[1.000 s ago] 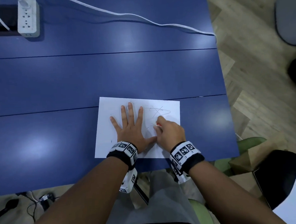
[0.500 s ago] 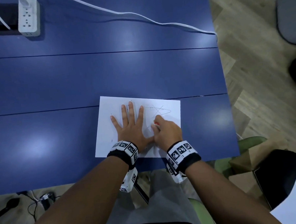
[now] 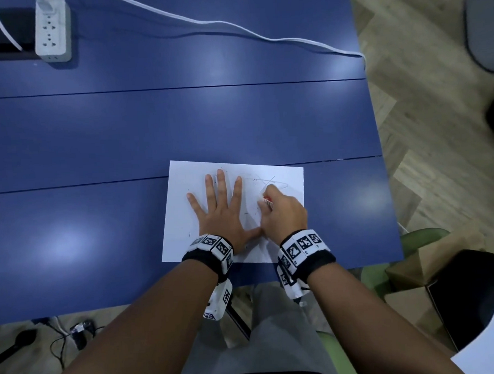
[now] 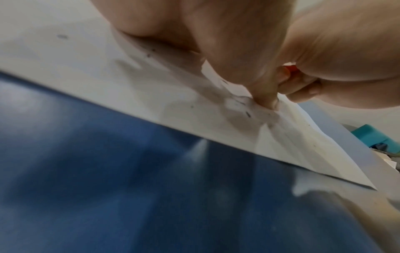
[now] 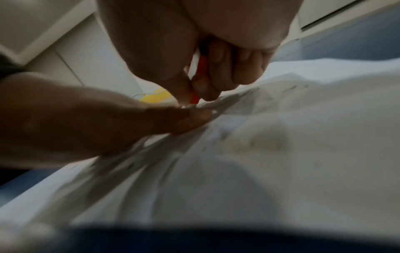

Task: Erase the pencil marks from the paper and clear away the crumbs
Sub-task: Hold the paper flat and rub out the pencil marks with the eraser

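One paper (image 3: 186, 247) on the table (image 3: 94, 137); left hand (image 3: 221, 214) spread flat on it; right hand (image 3: 284, 213) pinches one eraser (image 3: 267, 200), seemingly red-sleeved; pencil marks (image 3: 271, 182) beside it.

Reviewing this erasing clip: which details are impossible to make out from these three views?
- Eraser: the right hand covers most of it in every view, so its shape is unknown.
- Pencil marks: faint in the head view, blurred in the right wrist view.
- Crumbs: tiny and blurred, uncountable.
- Paper under the left hand: hidden by the flat palm.
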